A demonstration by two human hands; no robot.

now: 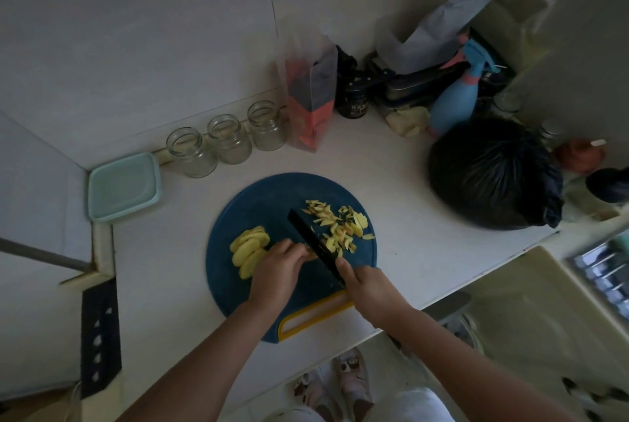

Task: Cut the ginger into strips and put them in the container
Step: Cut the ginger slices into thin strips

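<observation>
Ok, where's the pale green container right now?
The pale green container sits at the head view's left, beside the leftmost glass jar and up-left of the blue cutting board.

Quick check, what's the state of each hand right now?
Left hand: curled over the ginger, holding it down beside the blade.
Right hand: closed, gripping the knife.

White counter [408, 183] bears blue cutting board [258, 203], three jars [228, 139], teal container [124, 186].

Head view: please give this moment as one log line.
right hand: grips knife | left hand: holds ginger | strips: on board | container: untouched
</observation>
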